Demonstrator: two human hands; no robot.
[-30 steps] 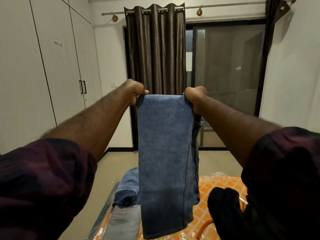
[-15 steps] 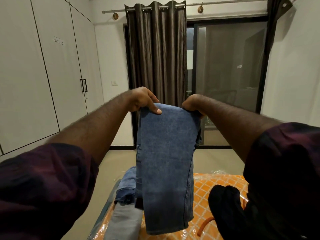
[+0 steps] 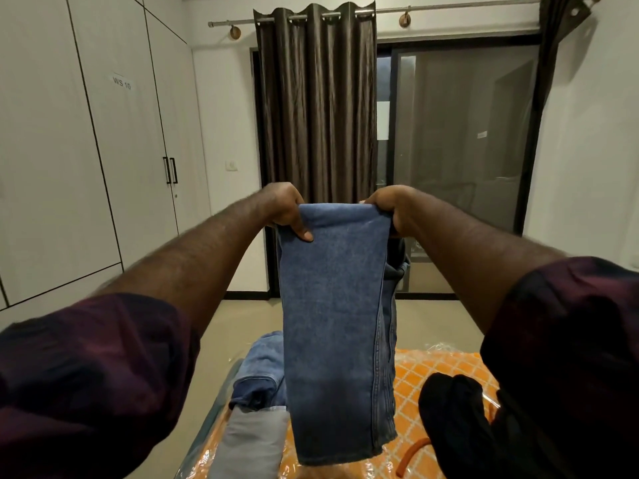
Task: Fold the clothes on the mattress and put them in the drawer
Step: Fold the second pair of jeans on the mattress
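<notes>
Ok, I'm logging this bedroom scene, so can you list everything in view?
jeans: 1, blue, held up, hanging over the mattress
folded denim: 1, blue, mattress, left
grey garment: 1, grey, mattress, near left
black garment: 1, black, mattress, right
mattress: 1, orange patterned, plastic-wrapped, below
curtain: 1, dark brown, centre back
wardrobe: 1, white, left wall
sliding glass door: 1, dark-framed, back right
left hand: grips jeans' top left
right hand: grips top right

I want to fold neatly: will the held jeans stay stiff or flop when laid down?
Probably floppy: the jeans hang straight down from both hands' grip, left hand and right hand. Likely fairly heavy, as the doubled denim hangs taut without fluttering.
</notes>
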